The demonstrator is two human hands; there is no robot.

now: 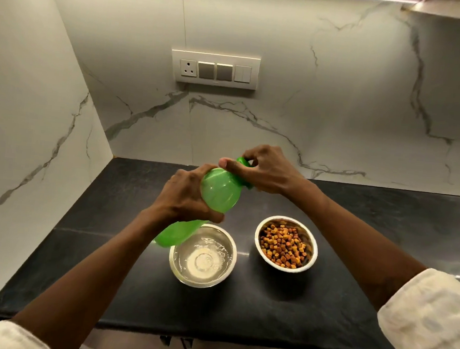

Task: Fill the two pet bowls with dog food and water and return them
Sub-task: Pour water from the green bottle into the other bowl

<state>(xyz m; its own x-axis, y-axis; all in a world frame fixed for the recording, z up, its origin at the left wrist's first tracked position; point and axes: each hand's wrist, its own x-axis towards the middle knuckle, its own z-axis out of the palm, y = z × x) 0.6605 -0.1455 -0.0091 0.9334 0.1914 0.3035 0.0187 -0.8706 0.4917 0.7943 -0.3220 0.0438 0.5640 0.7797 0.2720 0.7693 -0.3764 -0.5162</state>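
Two steel pet bowls stand on the black countertop (pixel 267 311). The left bowl (pixel 203 255) holds clear water. The right bowl (pixel 286 244) is full of brown and yellow dog food. Above the water bowl I hold a green plastic bottle (pixel 217 192), tilted with its neck up and to the right. My left hand (pixel 186 198) grips the bottle's body. My right hand (pixel 265 169) is closed around the green cap (pixel 243 163) at the bottle's top. The bottle's lower end shows below my left wrist, over the water bowl's rim.
A marble-patterned wall runs behind and to the left of the counter. A switch and socket plate (pixel 215 69) is set in the back wall. The counter's front edge lies close to me, with cabinet fronts below it.
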